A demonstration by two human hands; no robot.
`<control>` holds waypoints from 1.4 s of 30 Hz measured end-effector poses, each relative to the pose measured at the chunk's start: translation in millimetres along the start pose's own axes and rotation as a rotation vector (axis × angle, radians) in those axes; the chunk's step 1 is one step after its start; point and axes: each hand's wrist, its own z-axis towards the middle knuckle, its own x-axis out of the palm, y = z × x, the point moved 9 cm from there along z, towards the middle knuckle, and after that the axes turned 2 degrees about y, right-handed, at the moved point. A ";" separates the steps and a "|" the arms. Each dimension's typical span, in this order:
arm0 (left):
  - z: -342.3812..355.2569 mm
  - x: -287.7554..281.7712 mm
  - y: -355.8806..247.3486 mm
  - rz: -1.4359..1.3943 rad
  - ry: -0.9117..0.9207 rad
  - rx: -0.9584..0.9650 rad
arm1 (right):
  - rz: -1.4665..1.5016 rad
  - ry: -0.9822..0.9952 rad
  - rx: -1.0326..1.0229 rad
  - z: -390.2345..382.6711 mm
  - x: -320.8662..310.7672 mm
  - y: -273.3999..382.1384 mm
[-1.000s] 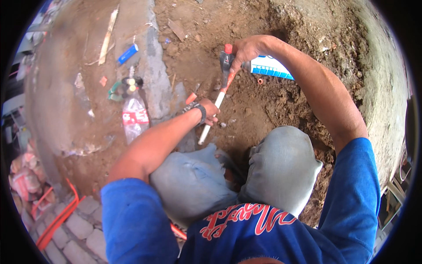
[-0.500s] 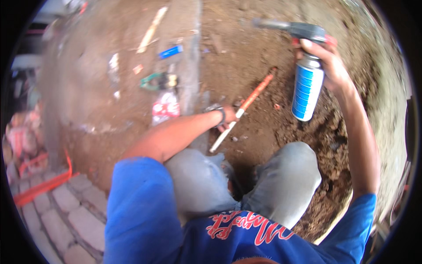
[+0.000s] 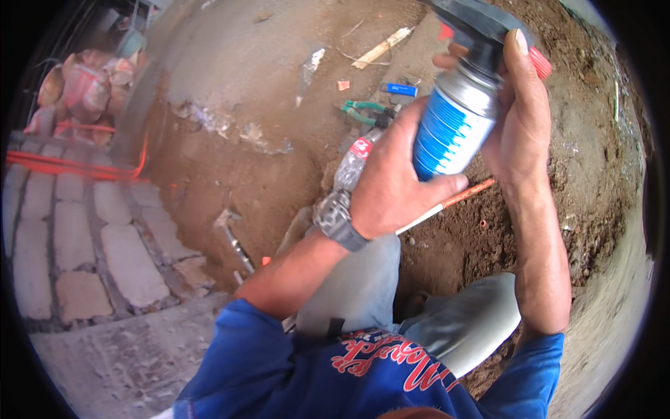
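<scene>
A gas blowtorch with a blue-and-white canister (image 3: 447,129) and a black head (image 3: 481,24) is held up in front of me, tilted. My left hand (image 3: 391,174), with a dark watch on the wrist, wraps the lower part of the canister from the left. My right hand (image 3: 523,119) grips the torch at its head and neck, thumb raised along the side by a red knob (image 3: 539,63). The torch's nozzle end is cut off by the picture's upper edge. Below the hands, a thin white-and-orange pipe (image 3: 469,194) lies on the soil, partly hidden by my left hand.
Beyond my left hand lie a clear plastic bottle (image 3: 349,171), green-handled pliers (image 3: 363,112), a small blue object (image 3: 400,89) and a wood strip (image 3: 382,47). A hammer (image 3: 237,244) rests near my left forearm. Brick paving (image 3: 132,265) and orange tubing (image 3: 77,167) are at left.
My left hand has let go of the pipe and moved up onto the canister. The blowtorch has come closer and tilted. My view has shifted leftward.
</scene>
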 end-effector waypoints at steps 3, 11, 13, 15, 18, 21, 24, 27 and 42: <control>-6.9 -46.7 19.4 -0.057 -0.080 -0.056 | -0.245 -0.060 -0.276 8.3 10.8 -1.0; -38.1 -140.5 64.6 0.220 -0.171 -0.121 | -0.695 0.193 0.018 16.2 70.0 -63.2; -61.3 -151.8 109.8 0.137 -0.152 -0.264 | -0.799 0.360 0.227 15.1 85.8 -107.7; -93.1 -166.8 144.6 0.042 -0.173 -0.362 | -1.001 0.363 -0.016 9.7 90.6 -108.4; -143.6 -196.4 202.2 0.112 -0.196 -0.460 | -0.883 0.158 -0.048 -11.4 23.1 -89.5; -173.9 -213.9 247.2 0.091 -0.185 -0.535 | -0.721 -0.516 0.156 -75.4 -135.7 -113.9; -185.1 -215.8 279.4 0.116 -0.122 -0.588 | -0.237 -1.176 0.164 -203.0 -264.2 -200.4; -186.2 -214.7 308.1 0.149 -0.067 -0.638 | -0.077 -1.314 0.374 -274.7 -306.8 -298.8; -92.5 -221.4 104.7 0.060 -0.435 -0.227 | -0.459 -1.416 0.874 -355.9 -214.9 -373.9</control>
